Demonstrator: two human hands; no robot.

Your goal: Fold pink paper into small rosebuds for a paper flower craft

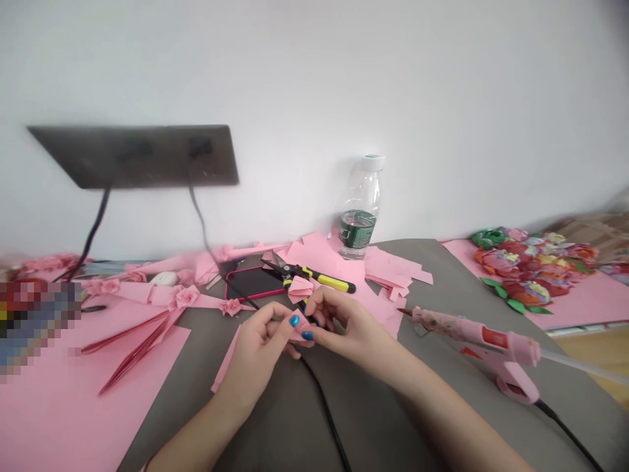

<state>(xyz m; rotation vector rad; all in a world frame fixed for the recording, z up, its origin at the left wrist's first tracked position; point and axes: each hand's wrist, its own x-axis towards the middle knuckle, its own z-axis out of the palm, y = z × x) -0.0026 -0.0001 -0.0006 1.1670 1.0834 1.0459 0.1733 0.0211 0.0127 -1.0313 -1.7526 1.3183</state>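
Note:
Between my two hands is a small piece of pink paper (299,326), pinched by thumbs and fingers over the middle of the grey table. My left hand (263,344) grips its left side, the thumb lying on top. From the right, my right hand (341,324) has closed on the same paper, thumb at its lower edge. Just behind the hands lie a folded pink paper piece (300,288) and pliers with yellow and black handles (327,280). A dark phone with a red edge (255,284) rests beside them.
A pink glue gun (484,341) lies at right, its cord running off front right. A water bottle (360,210) stands against the wall among pink paper scraps (388,267). Paper flowers (531,265) sit far right; pink sheets (113,406) cover the left. A black cable (322,400) passes below my hands.

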